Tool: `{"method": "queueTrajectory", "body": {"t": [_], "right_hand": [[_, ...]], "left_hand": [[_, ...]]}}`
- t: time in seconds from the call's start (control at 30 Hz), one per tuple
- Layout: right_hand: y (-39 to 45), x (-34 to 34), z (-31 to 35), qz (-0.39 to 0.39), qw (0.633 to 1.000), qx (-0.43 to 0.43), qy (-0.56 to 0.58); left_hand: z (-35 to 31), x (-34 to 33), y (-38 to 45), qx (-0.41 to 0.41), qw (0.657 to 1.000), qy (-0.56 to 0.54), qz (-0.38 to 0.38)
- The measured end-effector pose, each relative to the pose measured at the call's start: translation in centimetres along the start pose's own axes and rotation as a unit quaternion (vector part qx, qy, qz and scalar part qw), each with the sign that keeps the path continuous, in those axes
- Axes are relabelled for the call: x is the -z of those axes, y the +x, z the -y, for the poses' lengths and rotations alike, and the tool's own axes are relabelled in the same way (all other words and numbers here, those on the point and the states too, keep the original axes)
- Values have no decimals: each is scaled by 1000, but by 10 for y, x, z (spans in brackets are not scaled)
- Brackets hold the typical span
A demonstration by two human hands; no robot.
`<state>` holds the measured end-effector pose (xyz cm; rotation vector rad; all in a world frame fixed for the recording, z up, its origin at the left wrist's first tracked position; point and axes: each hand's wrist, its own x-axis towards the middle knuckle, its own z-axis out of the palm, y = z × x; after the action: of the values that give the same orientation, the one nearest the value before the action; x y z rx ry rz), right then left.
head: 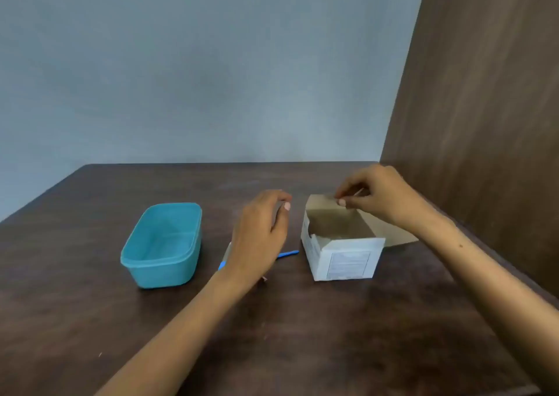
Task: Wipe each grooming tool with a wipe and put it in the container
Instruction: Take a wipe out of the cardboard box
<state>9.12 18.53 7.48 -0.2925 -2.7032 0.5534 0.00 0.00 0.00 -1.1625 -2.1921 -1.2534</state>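
Note:
A teal plastic container (163, 244) stands empty on the left of the dark wooden table (302, 335). My left hand (260, 238) hovers with loosely curled fingers and nothing in it. It hides most of the grooming tools lying under it. A blue handle (289, 254) pokes out on its right, and a blue-and-pale tool end (223, 263) on its left. An open white cardboard box (341, 253) stands to the right. My right hand (375, 196) pinches the box's far flap (320, 203) between thumb and fingers.
A brown wooden panel (484, 123) rises along the table's right side, close behind the box. A grey-blue wall (196, 63) stands behind the table's far edge. One flap of the box lies flat toward the panel.

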Motion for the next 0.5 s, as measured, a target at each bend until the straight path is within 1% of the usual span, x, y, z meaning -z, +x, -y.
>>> {"method": "queueTrajectory", "body": {"t": [0.03,0.1,0.2,0.37,0.5], "right_hand": [[4,0,-3,39,999,-13,-13],[12,-1,-7,106,993,-8,-46],[20,-11,-6,174,982,-13,-75],[26,-28,-2,224,967,3,-125],[24,-35,-1,213,958,17,-191]], "left_hand": [[3,-3,2,7,1000,-10,0],[9,-10,4,17,1000,-8,3],[14,-17,3,29,999,-5,19],[14,-16,2,20,999,12,33],[14,-15,0,28,999,15,39]]}}
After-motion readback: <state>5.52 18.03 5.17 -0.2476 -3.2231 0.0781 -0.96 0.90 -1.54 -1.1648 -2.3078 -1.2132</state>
